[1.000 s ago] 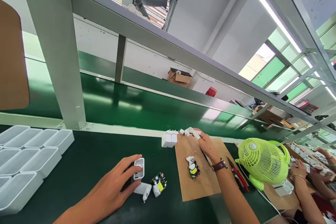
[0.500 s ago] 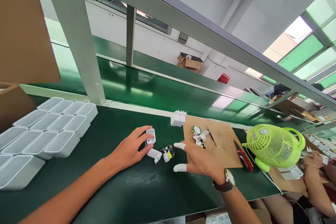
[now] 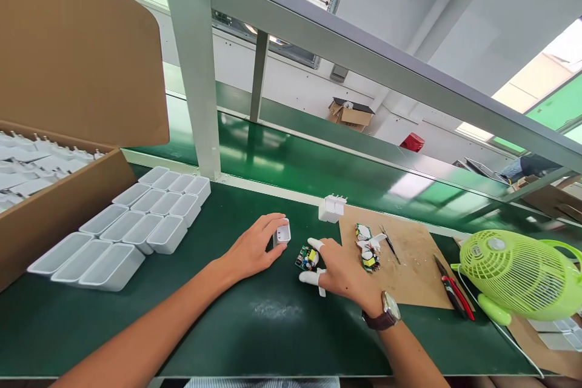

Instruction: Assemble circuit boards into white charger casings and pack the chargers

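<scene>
My left hand (image 3: pixel 255 250) is on the left of the work spot, its thumb and fingers closed around a small, open white plastic housing (image 3: pixel 282 234) that stands on the green bench. My right hand (image 3: pixel 339 270), with white finger cots on thumb and forefinger, grips a small circuit board (image 3: pixel 306 258) from its right side. The board carries a yellow component and a white part. A white plastic piece (image 3: pixel 322 291) pokes out below the right hand; most of it is hidden.
Rows of white housings (image 3: pixel 150 227) stand at left, beside a carton (image 3: pixel 77 206) of white parts. White plugs (image 3: pixel 332 208) sit behind. A brown board (image 3: pixel 409 267) holds more circuit boards (image 3: pixel 367 254) and tweezers (image 3: pixel 390 244). Pliers (image 3: pixel 456 292) and a green fan (image 3: pixel 513 276) are at right.
My right hand has closed on the circuit board, which has turned. The white piece left of the board has moved under the right hand. The head view has swung left, showing the carton.
</scene>
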Tool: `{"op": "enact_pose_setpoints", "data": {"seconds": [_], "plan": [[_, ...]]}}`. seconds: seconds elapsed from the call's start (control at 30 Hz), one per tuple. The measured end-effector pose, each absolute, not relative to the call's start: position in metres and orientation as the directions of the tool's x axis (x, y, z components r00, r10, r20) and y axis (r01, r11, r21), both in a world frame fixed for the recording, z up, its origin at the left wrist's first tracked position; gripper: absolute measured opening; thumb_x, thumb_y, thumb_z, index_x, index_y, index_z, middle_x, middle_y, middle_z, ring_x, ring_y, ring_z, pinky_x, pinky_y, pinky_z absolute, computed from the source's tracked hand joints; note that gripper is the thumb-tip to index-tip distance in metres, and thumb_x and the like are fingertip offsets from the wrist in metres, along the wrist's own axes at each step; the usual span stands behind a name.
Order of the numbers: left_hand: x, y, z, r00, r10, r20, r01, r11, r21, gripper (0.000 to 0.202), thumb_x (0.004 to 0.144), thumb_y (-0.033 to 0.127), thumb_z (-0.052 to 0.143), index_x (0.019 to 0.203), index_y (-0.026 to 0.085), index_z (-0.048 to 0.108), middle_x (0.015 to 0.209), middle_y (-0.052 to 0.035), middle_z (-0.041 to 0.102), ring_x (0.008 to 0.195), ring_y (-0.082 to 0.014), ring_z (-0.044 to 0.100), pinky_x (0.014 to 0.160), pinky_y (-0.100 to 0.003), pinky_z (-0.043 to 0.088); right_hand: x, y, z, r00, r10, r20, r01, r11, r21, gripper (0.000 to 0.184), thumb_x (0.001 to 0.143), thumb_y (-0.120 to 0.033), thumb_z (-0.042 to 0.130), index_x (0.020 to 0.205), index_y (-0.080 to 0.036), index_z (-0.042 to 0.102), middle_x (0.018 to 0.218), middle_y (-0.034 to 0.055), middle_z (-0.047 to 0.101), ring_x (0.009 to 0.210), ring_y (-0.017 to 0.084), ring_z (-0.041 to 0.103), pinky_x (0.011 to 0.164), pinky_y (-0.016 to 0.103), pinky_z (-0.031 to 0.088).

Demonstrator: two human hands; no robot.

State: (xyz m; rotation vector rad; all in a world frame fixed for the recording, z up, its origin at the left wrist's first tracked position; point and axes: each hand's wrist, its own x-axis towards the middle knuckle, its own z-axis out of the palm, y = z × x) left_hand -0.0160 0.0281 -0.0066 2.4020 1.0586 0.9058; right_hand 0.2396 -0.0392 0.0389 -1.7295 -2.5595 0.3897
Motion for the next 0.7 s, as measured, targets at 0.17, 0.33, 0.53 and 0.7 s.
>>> {"op": "enact_pose_setpoints", "data": {"seconds": [0.17,0.33,0.53,0.7], "plan": [[-0.014,0.024,-0.008,0.499,0.785,0.367,0.543,-0.614,0.573,0.058,0.093,0.028,0.057,0.149,0.022,0.040,0.148,-0.0137,0.054,0.135,-0.0284,0.056,0.111,-0.045,0.052,0.242,-0.031,0.035,-0.455,0.882,-0.126,0.872,0.412,-0.263,0.069,0.086,-0.023,0.073,0.149,-0.015,0.046,0.120,0.0142,0.064,0.111,0.031,0.060,0.095,0.048,0.054],[-0.015,0.024,-0.011,0.465,0.806,0.367,0.555,-0.588,0.588,0.068,0.089,0.026,0.063,0.152,0.021,0.037,0.148,-0.0156,0.053,0.134,-0.0318,0.056,0.111,-0.049,0.051,0.262,-0.025,0.028,-0.479,0.875,-0.077,0.819,0.413,-0.398,0.069,0.083,-0.022,0.075,0.146,-0.020,0.049,0.132,0.0136,0.061,0.119,0.030,0.062,0.100,0.048,0.055],[-0.018,0.026,-0.011,0.447,0.866,0.223,0.589,-0.473,0.656,0.084,0.085,0.039,0.076,0.155,0.022,0.034,0.145,-0.0162,0.057,0.132,-0.0355,0.057,0.107,-0.054,0.051,0.272,-0.035,0.014,-0.543,0.834,0.097,0.705,0.515,-0.488,0.067,0.083,-0.009,0.058,0.146,-0.025,0.047,0.125,0.0099,0.063,0.104,0.024,0.067,0.089,0.041,0.062],[-0.017,0.025,-0.015,0.445,0.876,0.188,0.537,-0.428,0.727,0.082,0.087,0.033,0.075,0.156,0.027,0.031,0.144,-0.0116,0.060,0.123,-0.0291,0.065,0.102,-0.046,0.057,0.263,-0.042,0.012,-0.413,0.876,0.249,0.599,0.468,-0.650,0.064,0.091,-0.015,0.055,0.151,-0.028,0.039,0.136,0.0114,0.055,0.101,0.020,0.066,0.081,0.034,0.063]]}}
